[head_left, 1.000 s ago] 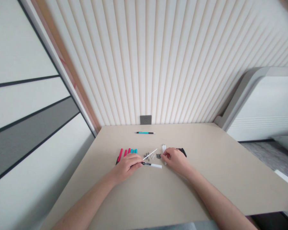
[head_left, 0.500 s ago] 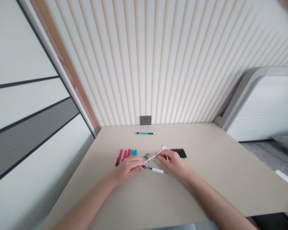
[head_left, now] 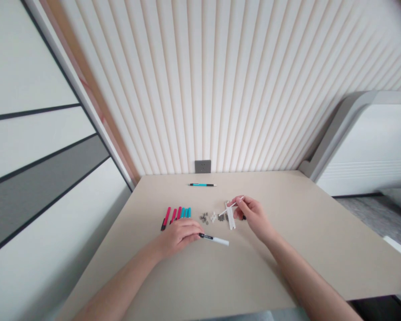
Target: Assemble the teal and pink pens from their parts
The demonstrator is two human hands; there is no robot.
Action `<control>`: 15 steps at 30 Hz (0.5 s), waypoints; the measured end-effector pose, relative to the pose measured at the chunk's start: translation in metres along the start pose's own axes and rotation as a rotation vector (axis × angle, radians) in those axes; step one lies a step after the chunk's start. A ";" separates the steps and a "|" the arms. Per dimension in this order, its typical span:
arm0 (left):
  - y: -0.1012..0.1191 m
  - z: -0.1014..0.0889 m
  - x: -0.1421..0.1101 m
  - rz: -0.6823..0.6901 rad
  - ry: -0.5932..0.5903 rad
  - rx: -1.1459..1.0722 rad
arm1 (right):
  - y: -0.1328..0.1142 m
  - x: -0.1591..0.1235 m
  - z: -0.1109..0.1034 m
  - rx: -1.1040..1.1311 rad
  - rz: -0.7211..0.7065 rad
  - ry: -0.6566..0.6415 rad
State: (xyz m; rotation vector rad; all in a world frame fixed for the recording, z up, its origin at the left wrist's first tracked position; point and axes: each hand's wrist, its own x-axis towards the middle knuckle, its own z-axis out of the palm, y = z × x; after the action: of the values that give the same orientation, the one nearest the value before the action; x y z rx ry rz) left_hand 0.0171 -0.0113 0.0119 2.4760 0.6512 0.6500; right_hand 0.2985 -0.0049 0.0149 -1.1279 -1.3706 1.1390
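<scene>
My left hand [head_left: 183, 234] rests low over the table, its fingers closed on a pen with a black labelled part and a white end [head_left: 218, 241]. The pen points right, and its other end is hidden in the fingers. My right hand [head_left: 254, 216] pinches a thin white refill-like stick [head_left: 224, 211] that slants up to the right. Beneath that stick lies a row of similar white sticks [head_left: 231, 220]. Small white pieces [head_left: 213, 217] and grey pieces [head_left: 204, 218] are scattered between the hands, with darker grey pieces [head_left: 221, 217] beside the row.
Pink tubes [head_left: 167, 216] and teal tubes [head_left: 186, 212] lie in a row beyond my left hand. A teal-and-black pen [head_left: 203, 184] lies near the wall, below a dark socket [head_left: 202, 166]. Black tubes [head_left: 244, 217] are mostly hidden behind my right hand.
The white stick has passed from my left hand to my right, which has moved it up and to the right. My left hand stays in place with the pen.
</scene>
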 end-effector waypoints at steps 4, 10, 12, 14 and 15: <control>0.000 -0.002 0.000 -0.012 0.006 0.030 | 0.014 0.007 -0.019 -0.238 0.002 0.107; -0.002 -0.001 -0.001 -0.009 0.009 0.049 | 0.025 0.007 -0.018 -0.787 -0.004 0.109; -0.003 0.000 -0.001 -0.013 0.004 0.048 | 0.022 0.006 -0.016 -0.879 0.015 0.074; -0.004 -0.001 -0.001 -0.013 0.001 0.045 | 0.019 0.004 -0.015 -0.923 0.022 0.041; -0.004 -0.001 -0.001 -0.012 0.002 0.045 | 0.017 0.003 -0.015 -0.931 0.015 0.028</control>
State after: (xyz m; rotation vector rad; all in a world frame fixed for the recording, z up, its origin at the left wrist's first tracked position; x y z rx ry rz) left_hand 0.0143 -0.0088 0.0096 2.5111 0.6881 0.6396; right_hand 0.3138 0.0013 -0.0006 -1.7758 -1.9354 0.4476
